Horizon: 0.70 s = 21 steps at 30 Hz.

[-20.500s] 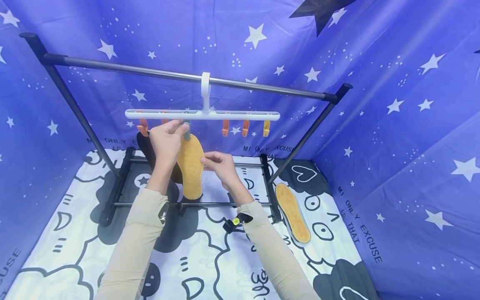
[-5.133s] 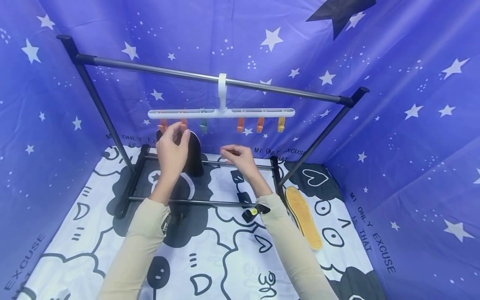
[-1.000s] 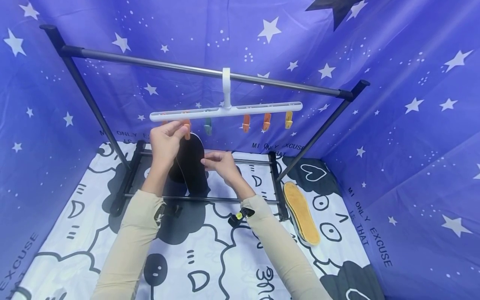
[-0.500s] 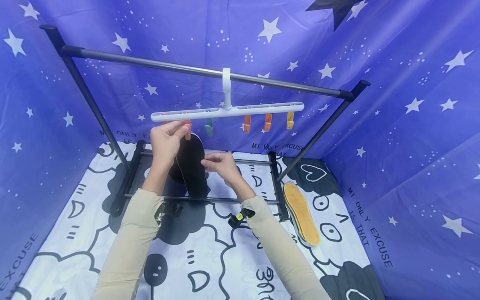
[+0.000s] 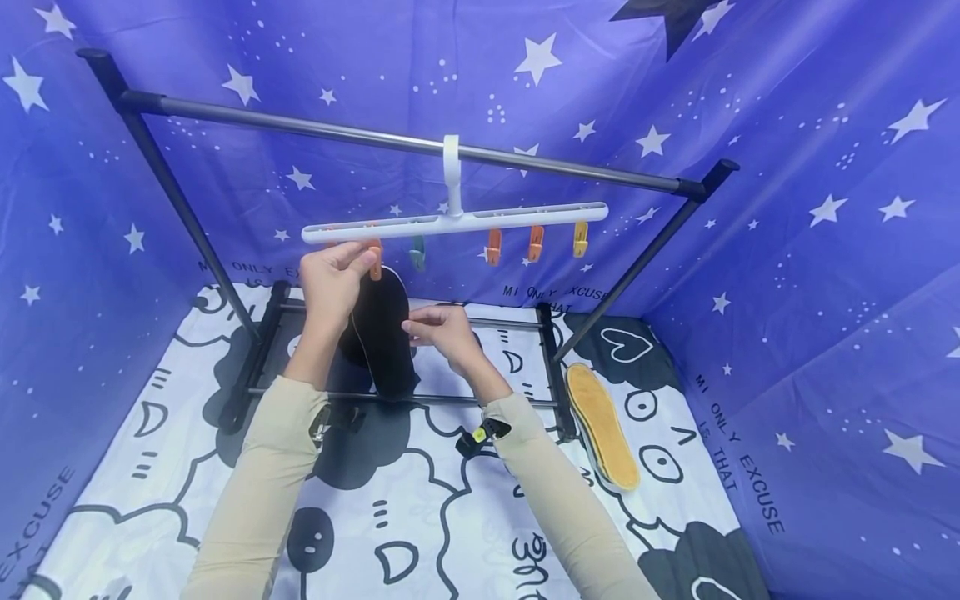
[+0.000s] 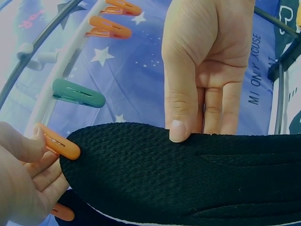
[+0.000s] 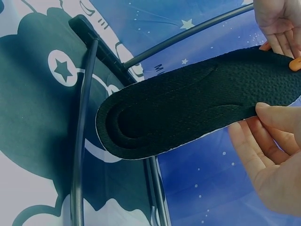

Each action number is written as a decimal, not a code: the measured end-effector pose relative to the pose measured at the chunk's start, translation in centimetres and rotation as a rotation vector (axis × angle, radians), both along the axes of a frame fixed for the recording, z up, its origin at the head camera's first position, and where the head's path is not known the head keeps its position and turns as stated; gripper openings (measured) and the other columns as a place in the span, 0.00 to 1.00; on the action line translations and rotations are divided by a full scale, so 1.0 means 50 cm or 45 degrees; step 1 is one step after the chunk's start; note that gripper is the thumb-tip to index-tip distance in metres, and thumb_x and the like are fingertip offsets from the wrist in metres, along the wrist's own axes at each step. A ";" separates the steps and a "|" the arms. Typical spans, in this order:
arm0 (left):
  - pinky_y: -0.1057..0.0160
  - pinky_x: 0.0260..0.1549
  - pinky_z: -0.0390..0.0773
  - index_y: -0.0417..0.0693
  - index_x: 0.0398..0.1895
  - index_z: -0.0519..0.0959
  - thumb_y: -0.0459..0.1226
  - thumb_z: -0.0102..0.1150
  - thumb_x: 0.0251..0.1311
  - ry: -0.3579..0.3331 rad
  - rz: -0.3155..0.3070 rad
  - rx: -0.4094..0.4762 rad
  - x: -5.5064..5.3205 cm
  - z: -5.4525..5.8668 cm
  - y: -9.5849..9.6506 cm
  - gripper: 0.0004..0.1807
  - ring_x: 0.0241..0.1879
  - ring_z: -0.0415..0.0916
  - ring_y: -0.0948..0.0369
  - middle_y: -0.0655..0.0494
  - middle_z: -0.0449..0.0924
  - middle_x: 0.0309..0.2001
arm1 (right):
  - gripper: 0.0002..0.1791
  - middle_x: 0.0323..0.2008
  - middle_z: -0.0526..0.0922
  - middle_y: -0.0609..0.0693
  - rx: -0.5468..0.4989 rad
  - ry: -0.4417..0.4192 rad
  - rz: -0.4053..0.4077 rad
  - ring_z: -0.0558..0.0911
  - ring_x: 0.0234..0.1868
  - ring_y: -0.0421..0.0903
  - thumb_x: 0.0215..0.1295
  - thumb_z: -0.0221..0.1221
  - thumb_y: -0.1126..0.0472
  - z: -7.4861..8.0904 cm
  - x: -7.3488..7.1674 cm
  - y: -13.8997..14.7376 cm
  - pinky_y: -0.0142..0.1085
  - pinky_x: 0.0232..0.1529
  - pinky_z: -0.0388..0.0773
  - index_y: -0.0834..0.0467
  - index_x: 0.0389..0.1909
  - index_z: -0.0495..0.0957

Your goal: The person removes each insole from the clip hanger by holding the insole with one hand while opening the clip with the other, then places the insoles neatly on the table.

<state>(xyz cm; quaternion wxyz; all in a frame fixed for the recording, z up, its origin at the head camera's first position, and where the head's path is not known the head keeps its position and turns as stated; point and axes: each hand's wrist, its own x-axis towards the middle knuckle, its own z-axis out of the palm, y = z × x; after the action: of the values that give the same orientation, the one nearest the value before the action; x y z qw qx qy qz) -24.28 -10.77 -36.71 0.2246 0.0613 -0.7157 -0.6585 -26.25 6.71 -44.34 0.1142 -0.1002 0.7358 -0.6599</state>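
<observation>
My left hand pinches an orange clip that hangs second from the left on the white hanger. The clip's tip overlaps the rounded top end of a black insole, which hangs down lengthwise. On the insole's right edge, my right hand pinches it between thumb and fingers. Behind it a second black insole shows partly, beside another orange clip; the rest is hidden. A green clip hangs with nothing in it.
The hanger hooks over the top bar of a dark metal rack. Two orange clips and a yellow clip hang on its right half. Yellow insoles, seemingly stacked, lie right of the rack on the patterned cloth. Starry blue curtains surround the rack.
Twenty seconds ago my hands held a yellow insole by the green clip. Five seconds ago my right hand was apart from the black insole; now it pinches its edge. Over the last second almost nothing moved.
</observation>
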 end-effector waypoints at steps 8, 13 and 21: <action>0.69 0.53 0.80 0.39 0.51 0.87 0.32 0.67 0.65 -0.043 0.010 -0.009 0.002 0.002 0.001 0.13 0.39 0.83 0.70 0.40 0.88 0.46 | 0.13 0.46 0.87 0.69 0.000 -0.005 -0.008 0.88 0.33 0.40 0.64 0.65 0.72 0.002 0.005 0.002 0.50 0.47 0.88 0.76 0.47 0.82; 0.67 0.56 0.80 0.40 0.51 0.87 0.33 0.67 0.65 -0.060 0.015 -0.011 0.001 0.004 0.002 0.13 0.45 0.85 0.63 0.41 0.88 0.47 | 0.13 0.45 0.87 0.68 -0.010 -0.013 -0.010 0.88 0.33 0.40 0.64 0.65 0.72 0.003 0.005 0.003 0.56 0.51 0.84 0.76 0.46 0.82; 0.69 0.53 0.79 0.40 0.50 0.87 0.32 0.67 0.64 -0.058 0.023 -0.015 -0.001 0.004 0.003 0.12 0.41 0.83 0.68 0.41 0.88 0.46 | 0.12 0.43 0.88 0.66 -0.015 -0.013 -0.011 0.88 0.33 0.41 0.63 0.66 0.73 0.003 0.005 0.005 0.51 0.47 0.87 0.76 0.45 0.83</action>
<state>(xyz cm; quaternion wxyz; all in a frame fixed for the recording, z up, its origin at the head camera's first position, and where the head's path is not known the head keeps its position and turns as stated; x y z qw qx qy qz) -24.33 -10.62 -36.51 0.2145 0.0815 -0.7240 -0.6506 -26.02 6.95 -44.18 0.1143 -0.0943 0.7317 -0.6653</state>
